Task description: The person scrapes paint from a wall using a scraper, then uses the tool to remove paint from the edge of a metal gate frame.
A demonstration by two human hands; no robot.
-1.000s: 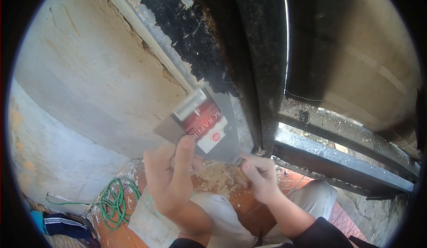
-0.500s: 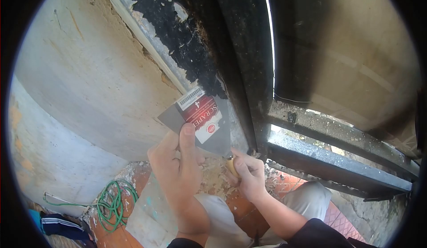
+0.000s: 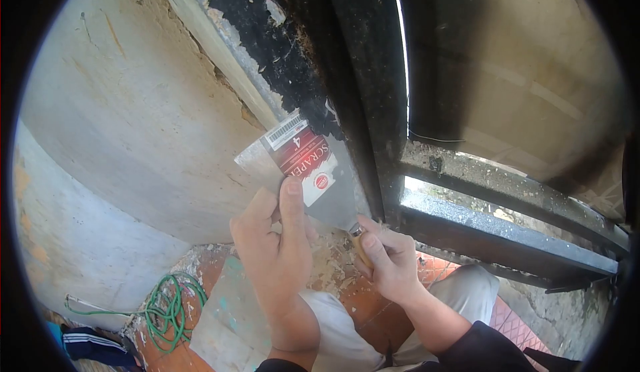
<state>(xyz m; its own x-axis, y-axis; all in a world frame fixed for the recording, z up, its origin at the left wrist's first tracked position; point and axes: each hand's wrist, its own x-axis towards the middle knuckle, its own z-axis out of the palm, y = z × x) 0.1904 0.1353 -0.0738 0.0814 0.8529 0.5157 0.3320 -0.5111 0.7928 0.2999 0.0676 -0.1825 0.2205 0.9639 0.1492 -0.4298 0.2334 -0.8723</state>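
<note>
One scraper (image 3: 321, 184) is gripped at the handle (image 3: 361, 244) by the curled right hand (image 3: 395, 265), its blade (image 3: 339, 202) apparently pinched by the left hand (image 3: 277, 252).

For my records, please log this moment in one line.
left hand: on scraper blade | right hand: holds handle | floor: green hose

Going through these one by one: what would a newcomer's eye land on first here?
Probably the scraper with its red-and-white label, mid-picture, its blade pinched by the left hand and its handle gripped by the right hand. Next, the ragged black coating at top centre, pale patches showing through; then the coiled green hose on the floor, lower left.
</note>
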